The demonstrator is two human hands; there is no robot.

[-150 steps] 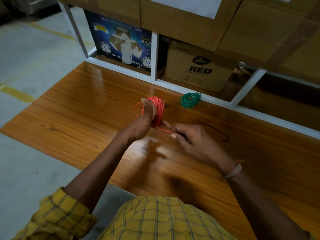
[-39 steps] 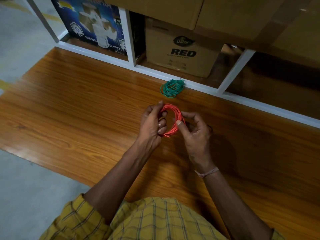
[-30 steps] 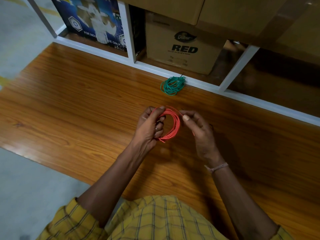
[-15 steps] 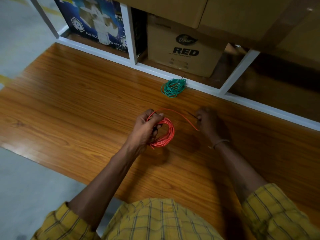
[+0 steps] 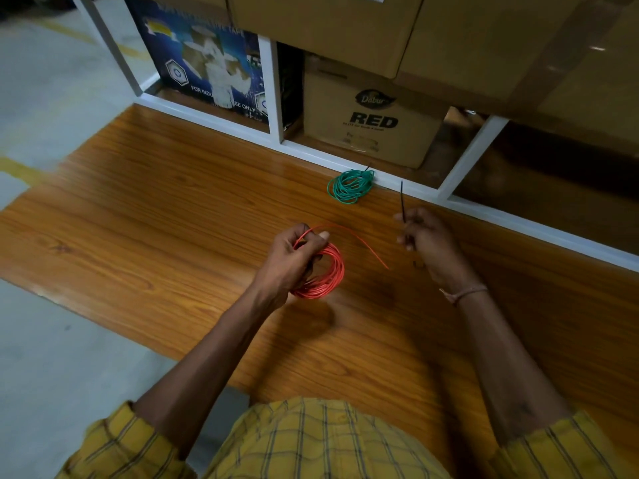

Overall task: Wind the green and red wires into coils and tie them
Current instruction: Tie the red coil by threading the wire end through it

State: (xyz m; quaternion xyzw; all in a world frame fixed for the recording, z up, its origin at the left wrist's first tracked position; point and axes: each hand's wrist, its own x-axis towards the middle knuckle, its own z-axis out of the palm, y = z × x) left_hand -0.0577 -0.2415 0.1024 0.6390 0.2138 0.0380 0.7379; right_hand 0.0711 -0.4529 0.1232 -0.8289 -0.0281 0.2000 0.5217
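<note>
Red wire coil point(image 5: 323, 273): many loose turns of thin orange-red wire forming a rough ring, held above the wooden tabletop point(image 5: 155, 216), roughly mid-table. One free end point(image 5: 366, 247) leaves the top of the coil and arcs to the right, its tip in the air, not touching anything. No tie visible on this coil.

Green wire coil point(image 5: 351, 186): smaller ring of thin green wire, lying flat on the tabletop at the far edge, just beside the white shelf frame point(image 5: 311, 155). A short dark end sticks up at its far side where the turns bunch together; whether that is a tie I cannot tell. Well apart from the red coil.

Edges and room: bare wood lies to the left of the hands and between the hands and the person's body. Far edge is bounded by the shelf frame, with a cardboard box marked "RED" point(image 5: 371, 115) and a blue printed box point(image 5: 207, 60) behind it. Left edge of the table drops to grey floor point(image 5: 52, 98).

Left hand point(image 5: 294, 261): fingers curled through and around the left side of the red coil, thumb on top pinning the turns. Forearm runs up from lower left.

Right hand point(image 5: 427, 236): raised to the right of the coil, near the free end but apart from it; fingers pinch a thin black tie point(image 5: 402, 198) that points upward.
</note>
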